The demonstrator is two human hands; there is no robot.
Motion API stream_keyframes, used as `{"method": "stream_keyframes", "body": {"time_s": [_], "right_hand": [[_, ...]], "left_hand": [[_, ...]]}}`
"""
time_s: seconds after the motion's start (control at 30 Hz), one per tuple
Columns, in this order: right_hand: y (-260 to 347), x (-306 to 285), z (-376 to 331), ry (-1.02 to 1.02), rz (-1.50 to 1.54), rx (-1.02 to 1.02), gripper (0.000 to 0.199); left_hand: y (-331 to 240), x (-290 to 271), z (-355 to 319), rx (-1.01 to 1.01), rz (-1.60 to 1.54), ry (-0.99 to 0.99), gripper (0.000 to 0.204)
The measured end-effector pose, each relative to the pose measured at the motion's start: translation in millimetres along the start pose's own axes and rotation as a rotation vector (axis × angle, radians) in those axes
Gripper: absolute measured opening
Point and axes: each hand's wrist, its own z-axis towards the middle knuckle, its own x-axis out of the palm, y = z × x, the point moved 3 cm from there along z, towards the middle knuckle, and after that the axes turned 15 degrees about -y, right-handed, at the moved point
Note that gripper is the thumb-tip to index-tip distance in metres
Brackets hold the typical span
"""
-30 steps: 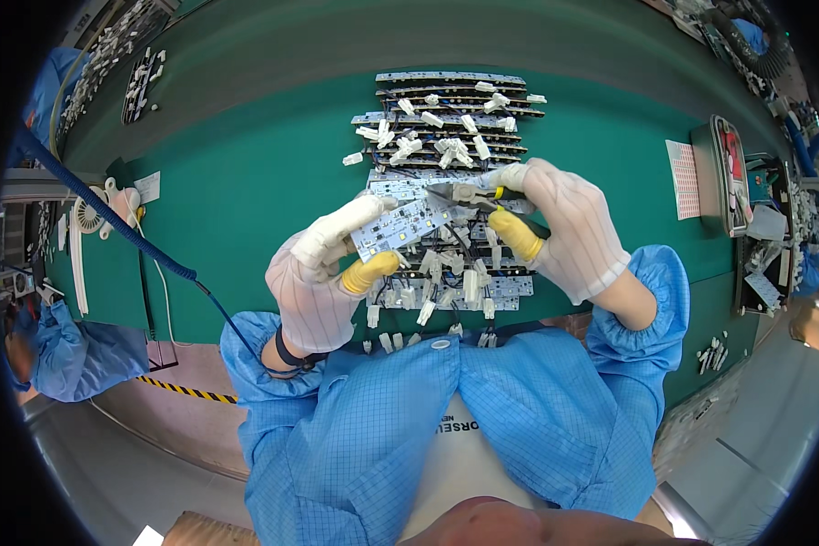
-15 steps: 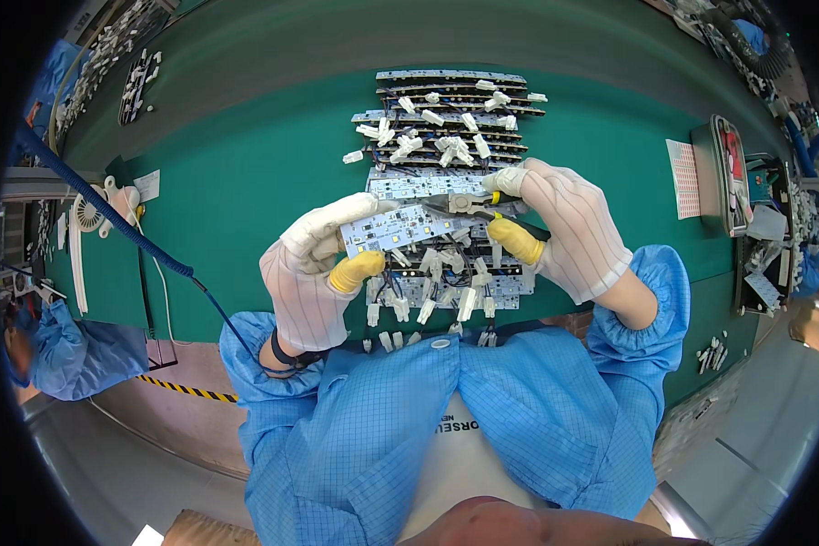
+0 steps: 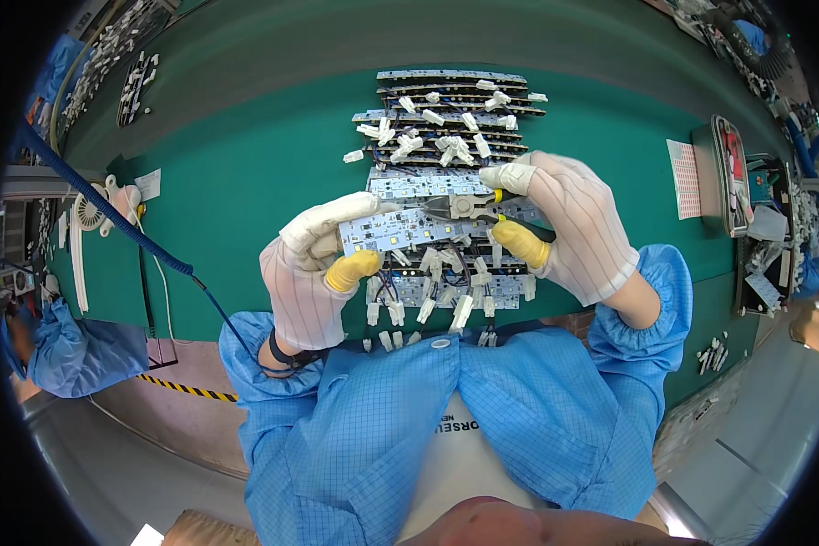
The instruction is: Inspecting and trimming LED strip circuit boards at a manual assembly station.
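Note:
My left hand (image 3: 314, 264), in a striped white glove with a yellow thumb cover, grips the left end of a white circuit board (image 3: 382, 232). The board tilts slightly, its right end higher. My gloved right hand (image 3: 564, 223) is closed round the handles of a pair of cutting pliers (image 3: 464, 207). Their metal jaws point left and lie at the board's upper right edge; whether they touch it I cannot tell. Below the held board, white plug connectors (image 3: 437, 264) on dark wires hang over more boards. A row of similar boards (image 3: 450, 127) with connectors lies just beyond my hands.
Everything lies on a green mat (image 3: 273, 146). To the left are a small white fan (image 3: 91, 214) and a coiled blue cord (image 3: 109, 209). At the right stand a metal tray (image 3: 723, 173) and a printed sheet (image 3: 684, 179). Another person's blue sleeve (image 3: 82, 350) shows far left.
The pliers' jaws and handles have shifted slightly, the handles now spread a little wider. My right hand has moved a touch to the right. The left hand keeps its hold on the board.

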Motion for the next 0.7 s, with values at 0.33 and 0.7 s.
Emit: {"method": "stream_keyframes", "body": {"time_s": [0.33, 0.7], "right_hand": [[-1.7, 0.3, -0.1, 0.201, 0.022, 0.079, 0.045], [-0.1, -1.4, -0.8, 0.168, -0.009, 0.049, 0.044]], "left_hand": [[1.0, -0.1, -1.7, 0.024, 0.032, -0.013, 0.048], [1.9, -2.2, 0.3, 0.010, 0.181, -0.037, 0.054]]}}
